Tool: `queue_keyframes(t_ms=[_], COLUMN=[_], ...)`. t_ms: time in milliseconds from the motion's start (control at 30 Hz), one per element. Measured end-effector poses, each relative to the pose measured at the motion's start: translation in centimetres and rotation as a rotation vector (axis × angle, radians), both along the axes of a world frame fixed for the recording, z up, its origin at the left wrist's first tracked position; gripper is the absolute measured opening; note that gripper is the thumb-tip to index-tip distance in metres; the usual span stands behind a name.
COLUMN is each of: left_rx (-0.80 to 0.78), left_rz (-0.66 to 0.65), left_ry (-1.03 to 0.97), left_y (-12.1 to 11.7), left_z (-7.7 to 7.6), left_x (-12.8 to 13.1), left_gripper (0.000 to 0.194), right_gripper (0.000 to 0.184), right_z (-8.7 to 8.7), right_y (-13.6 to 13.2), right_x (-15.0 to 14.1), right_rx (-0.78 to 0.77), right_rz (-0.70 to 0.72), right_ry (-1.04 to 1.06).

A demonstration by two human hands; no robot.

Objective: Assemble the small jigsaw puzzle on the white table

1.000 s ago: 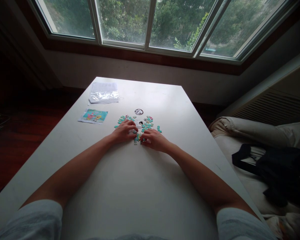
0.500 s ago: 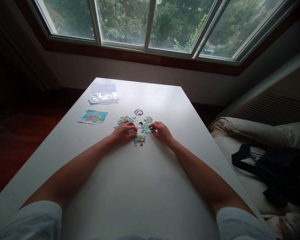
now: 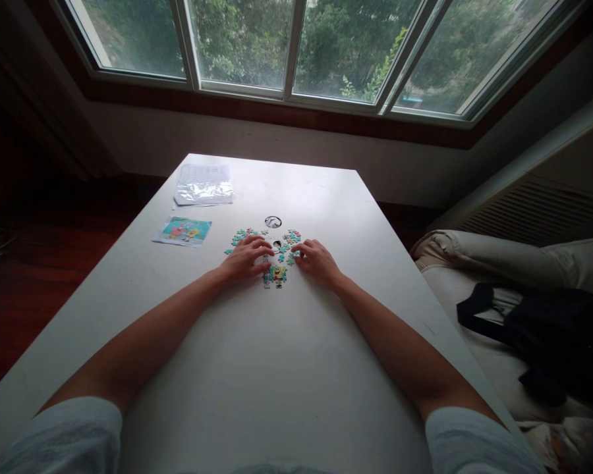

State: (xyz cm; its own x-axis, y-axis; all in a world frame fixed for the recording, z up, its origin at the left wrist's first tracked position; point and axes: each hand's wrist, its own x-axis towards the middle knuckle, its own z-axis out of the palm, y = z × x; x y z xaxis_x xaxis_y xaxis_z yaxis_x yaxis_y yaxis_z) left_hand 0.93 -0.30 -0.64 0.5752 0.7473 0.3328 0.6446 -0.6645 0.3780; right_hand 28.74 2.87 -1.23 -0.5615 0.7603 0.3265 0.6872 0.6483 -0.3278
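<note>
Several small teal jigsaw pieces (image 3: pixel 290 238) lie scattered on the white table (image 3: pixel 277 368). A small joined cluster of pieces (image 3: pixel 275 275) sits between my hands. My left hand (image 3: pixel 244 259) rests palm down on the pieces at the left, fingers spread and curled over them. My right hand (image 3: pixel 317 261) lies palm down just right of the cluster, its fingertips touching loose pieces. Whether either hand pinches a piece is hidden under the fingers.
A colourful reference picture (image 3: pixel 182 230) lies left of the pieces, with a clear plastic bag (image 3: pixel 203 184) farther back. A round hole with a cap (image 3: pixel 273 222) is behind the pieces. A black bag (image 3: pixel 548 336) lies on a pale seat at the right. Windows are ahead.
My right hand left the joined cluster and moved right and back to the loose pieces. My left hand shifted only slightly.
</note>
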Motion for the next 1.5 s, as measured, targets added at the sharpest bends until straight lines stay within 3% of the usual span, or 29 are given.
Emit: queue_keyframes(t_ms=[267, 833, 1167, 1500], left_rx=[-0.069, -0.124, -0.034, 0.039], left_rz=[0.008, -0.048, 0.036, 0.08], left_ry=[0.102, 0.168, 0.065, -0.022], left_y=[-1.1, -0.6, -0.3, 0.5], left_z=[0.6, 0.4, -0.1, -0.2], left_x=[1.4, 1.4, 0.6, -0.4], left_gripper=[0.055, 0.068, 0.059, 0.038], right_gripper=[0.022, 0.012, 0.029, 0.005], right_z=[0.8, 2.2, 2.5, 1.9], right_y=[-0.3, -0.9, -0.1, 0.2], right_x=[-0.4, -0.6, 0.6, 0.6], right_rx=[-0.004, -0.072, -0.168, -0.186], right_rz=[-0.014, -0.064, -0.033, -0.039], right_ry=[-0.087, -0.159, -0.127, -0.073])
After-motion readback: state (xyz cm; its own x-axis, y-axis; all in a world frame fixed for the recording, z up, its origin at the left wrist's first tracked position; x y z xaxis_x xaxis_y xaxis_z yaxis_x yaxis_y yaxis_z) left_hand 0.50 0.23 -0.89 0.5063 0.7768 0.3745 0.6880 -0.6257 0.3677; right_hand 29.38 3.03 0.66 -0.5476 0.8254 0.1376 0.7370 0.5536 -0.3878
